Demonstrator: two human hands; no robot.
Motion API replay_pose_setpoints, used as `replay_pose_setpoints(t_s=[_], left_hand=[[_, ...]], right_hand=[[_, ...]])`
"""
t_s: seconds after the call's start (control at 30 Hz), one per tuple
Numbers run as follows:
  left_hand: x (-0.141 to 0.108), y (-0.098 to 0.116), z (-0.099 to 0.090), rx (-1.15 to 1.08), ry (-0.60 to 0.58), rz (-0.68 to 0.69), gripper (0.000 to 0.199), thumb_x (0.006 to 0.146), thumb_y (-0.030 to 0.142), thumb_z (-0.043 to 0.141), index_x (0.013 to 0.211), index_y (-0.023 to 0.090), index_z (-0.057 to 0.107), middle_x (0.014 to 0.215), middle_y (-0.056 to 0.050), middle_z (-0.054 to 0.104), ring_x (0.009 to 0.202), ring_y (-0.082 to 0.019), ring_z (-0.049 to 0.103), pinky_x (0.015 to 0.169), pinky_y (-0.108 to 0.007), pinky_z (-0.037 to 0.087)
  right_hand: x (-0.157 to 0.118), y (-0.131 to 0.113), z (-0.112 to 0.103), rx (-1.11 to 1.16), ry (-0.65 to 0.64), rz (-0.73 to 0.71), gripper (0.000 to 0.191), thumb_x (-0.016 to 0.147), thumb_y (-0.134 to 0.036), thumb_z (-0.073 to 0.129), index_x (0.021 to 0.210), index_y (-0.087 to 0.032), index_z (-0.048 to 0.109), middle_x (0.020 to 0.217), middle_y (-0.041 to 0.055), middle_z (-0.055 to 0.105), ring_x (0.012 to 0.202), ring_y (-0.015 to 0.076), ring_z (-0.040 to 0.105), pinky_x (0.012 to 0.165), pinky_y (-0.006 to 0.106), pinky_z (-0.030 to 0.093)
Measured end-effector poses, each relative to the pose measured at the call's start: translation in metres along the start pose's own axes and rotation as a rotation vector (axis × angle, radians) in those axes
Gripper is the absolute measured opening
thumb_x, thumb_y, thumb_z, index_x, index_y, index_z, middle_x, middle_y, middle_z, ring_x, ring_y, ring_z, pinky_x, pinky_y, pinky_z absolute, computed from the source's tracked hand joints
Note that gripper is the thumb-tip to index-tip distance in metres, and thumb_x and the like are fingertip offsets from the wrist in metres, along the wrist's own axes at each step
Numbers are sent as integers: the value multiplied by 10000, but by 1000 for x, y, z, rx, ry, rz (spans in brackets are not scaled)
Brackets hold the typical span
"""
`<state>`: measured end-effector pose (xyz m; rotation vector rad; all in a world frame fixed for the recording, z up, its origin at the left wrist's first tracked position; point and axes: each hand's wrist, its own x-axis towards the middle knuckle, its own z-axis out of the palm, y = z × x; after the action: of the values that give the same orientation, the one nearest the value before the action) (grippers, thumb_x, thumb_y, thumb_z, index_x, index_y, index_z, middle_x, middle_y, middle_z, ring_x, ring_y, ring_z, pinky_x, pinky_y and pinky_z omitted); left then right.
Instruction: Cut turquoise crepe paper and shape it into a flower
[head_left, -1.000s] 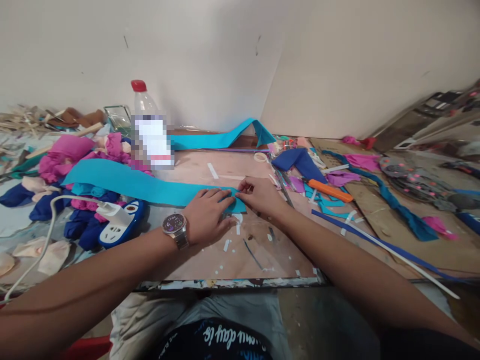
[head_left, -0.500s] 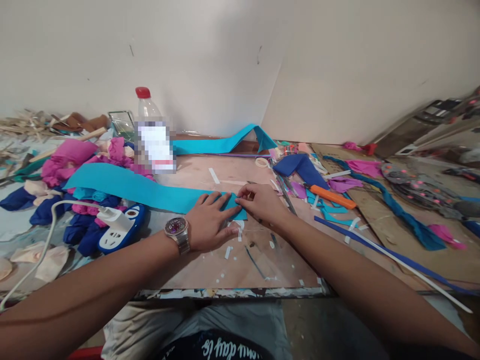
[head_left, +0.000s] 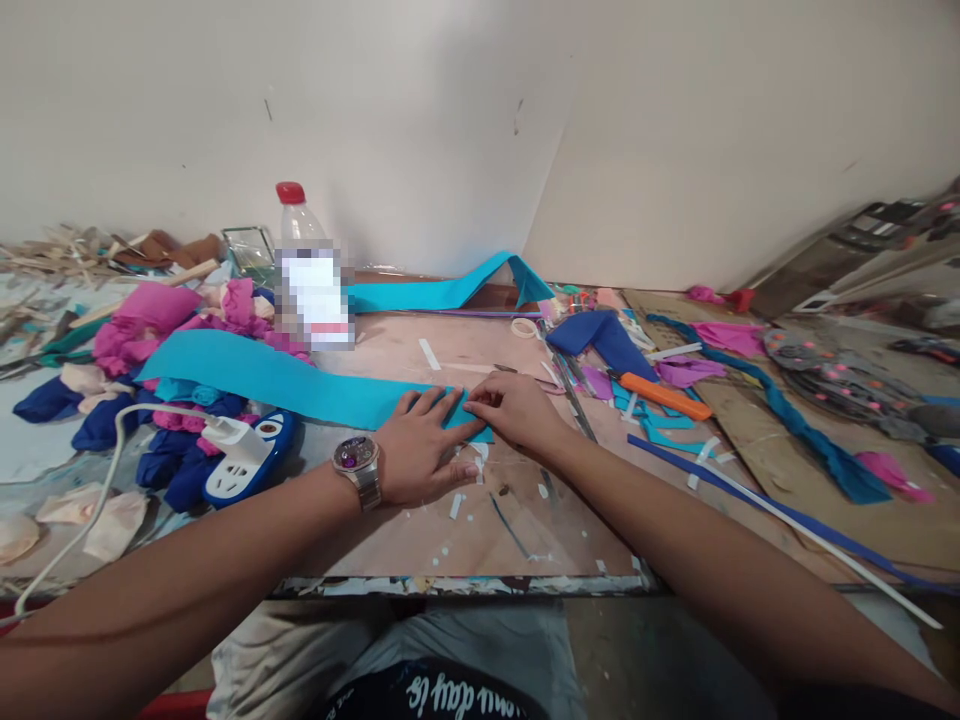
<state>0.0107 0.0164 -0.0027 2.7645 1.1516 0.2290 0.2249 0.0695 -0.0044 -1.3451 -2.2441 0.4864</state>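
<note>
A wide turquoise strip [head_left: 255, 372], which looks like crepe paper, lies across the worktop with its right end under my hands. My left hand [head_left: 420, 440] rests flat on it near that end, fingers spread and thumb out on the board. Just beside those fingertips, my right hand [head_left: 521, 412] is closed in a pinch at the strip's end. Its fingers cover the exact spot that they grip. The left part of the strip drapes over pink and dark blue bunched pieces [head_left: 169, 465].
A red-capped bottle [head_left: 298, 220] stands behind a blurred bright screen [head_left: 319, 295]. At left is a power strip [head_left: 251, 465] with a plugged-in white charger and cable. An orange-handled cutter [head_left: 666, 395], a tape ring [head_left: 523, 327] and coloured scraps lie to the right.
My right fingertips have shifted slightly left and down along the strip's end. My left hand stays flat on the strip. The whole view has moved a little.
</note>
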Motion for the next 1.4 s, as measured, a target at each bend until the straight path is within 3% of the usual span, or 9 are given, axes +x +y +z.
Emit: replay_pose_setpoints(t_s=[0.1,0.23,0.33,0.5,0.63,1.0,1.23,1.4], left_hand=[[0,-1,0,-3,3,3,705,961,727,336,1552,354,428,1662,-168,310,1491,-443,324,1131,-639,286],[0,-2,1,-9,5,6,700,962,729,324,1566,382,398,1669,-143,303,1493,-441,313,1134,-632,276],[0,-3,3,-12,3,4,707,962,735,309,1571,384,386,1677,-140,286,1497,-437,302,1134,-627,269],[-1,-4,6,-10,9,5,701,965,729,315,1569,381,389,1679,-141,280,1508,-430,293,1147,-630,251],[-1,-4,7,-5,12,12,708,963,729,323,1575,377,379,1675,-141,291,1510,-432,290,1142,-633,261],[-1,-4,5,-11,4,-3,714,959,737,320,1571,375,389,1679,-127,291,1507,-434,294,1149,-630,252],[-1,-3,5,7,-11,-6,749,959,741,317,1586,336,371,1680,-162,272,1513,-438,283,1152,-635,246],[-1,-3,3,11,-19,2,739,961,737,313,1574,333,394,1683,-149,272,1507,-419,294,1146,-615,262]], right_hand=[[0,1,-4,4,-27,-51,114,879,-272,714,852,-193,792,821,38,697,741,159,632,688,281,458],[-1,7,-11,39,-70,-127,262,840,-89,604,940,-201,819,909,51,690,819,166,658,741,284,495],[-1,12,-15,45,-112,-189,356,815,-59,572,1001,-223,827,973,56,675,869,175,665,777,299,523],[1,18,-20,16,-143,-348,384,833,-75,568,1063,-253,818,1123,85,703,1105,258,636,992,441,522],[2,20,-20,-4,-167,-420,390,848,-83,559,1092,-257,808,1162,89,718,1124,269,620,1017,483,508],[-1,19,-16,9,-143,-370,427,832,-82,563,1149,-251,793,1218,101,690,1203,288,592,1065,506,493],[2,20,-17,12,-152,-413,400,838,-85,554,1107,-239,806,1145,88,749,1090,269,644,1004,476,521],[4,22,-20,9,-170,-434,455,803,-64,556,1128,-261,805,1146,55,779,1113,271,625,1009,475,523]])
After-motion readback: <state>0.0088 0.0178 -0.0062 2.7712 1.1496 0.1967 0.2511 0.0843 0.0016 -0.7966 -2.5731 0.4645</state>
